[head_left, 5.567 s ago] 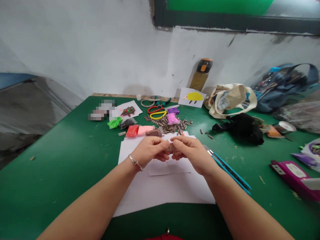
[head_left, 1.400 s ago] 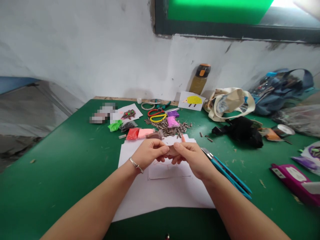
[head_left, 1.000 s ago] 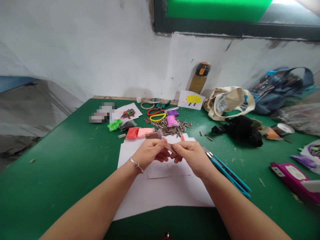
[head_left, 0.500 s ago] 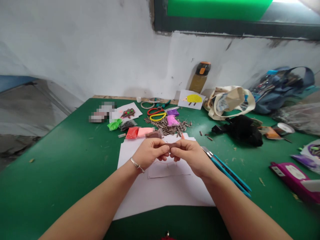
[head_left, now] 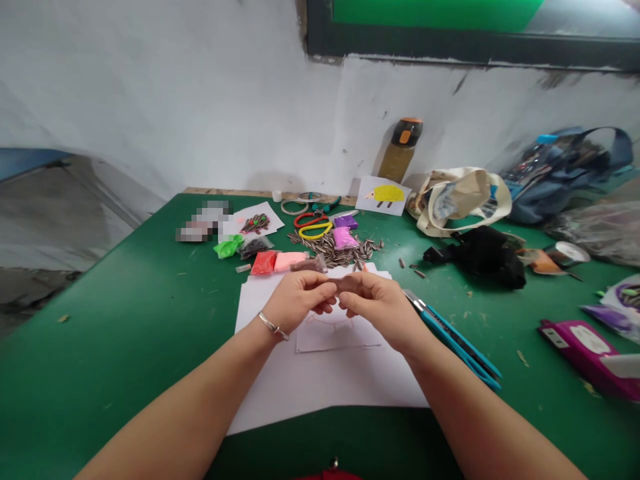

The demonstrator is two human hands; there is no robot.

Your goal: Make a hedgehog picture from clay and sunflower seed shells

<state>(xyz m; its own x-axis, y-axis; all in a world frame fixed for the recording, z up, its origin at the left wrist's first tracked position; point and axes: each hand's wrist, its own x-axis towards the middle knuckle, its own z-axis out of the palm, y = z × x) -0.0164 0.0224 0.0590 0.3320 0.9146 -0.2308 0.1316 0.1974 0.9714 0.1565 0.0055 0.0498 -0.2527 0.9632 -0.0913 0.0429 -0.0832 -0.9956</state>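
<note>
Between my two hands is a piece of brown modelling clay (head_left: 344, 285), stretched out sideways and partly hidden by fingers. My left hand (head_left: 296, 301) pinches its left end between thumb and fingers. On the other end, my right hand (head_left: 379, 305) is closed in the same way. Both hands are held over a small white sheet with a faint line drawing (head_left: 337, 338), which lies on larger white paper (head_left: 300, 390). Just beyond my fingers are a brown clay packet (head_left: 309, 265), a pink packet (head_left: 290, 261) and a red packet (head_left: 264, 263).
Sunflower seeds (head_left: 325, 248) lie heaped behind the packets, near yellow-handled scissors (head_left: 315, 231). Blue cutters (head_left: 460, 347) rest right of the paper. A hedgehog picture (head_left: 384, 195) leans by a bottle (head_left: 399, 153). Farther right are a black bag (head_left: 487, 257) and a magenta case (head_left: 585, 350).
The brown clay looks wider and flatter between my fingers than before. Both hands keep their hold in nearly the same place. The view has shifted slightly.
</note>
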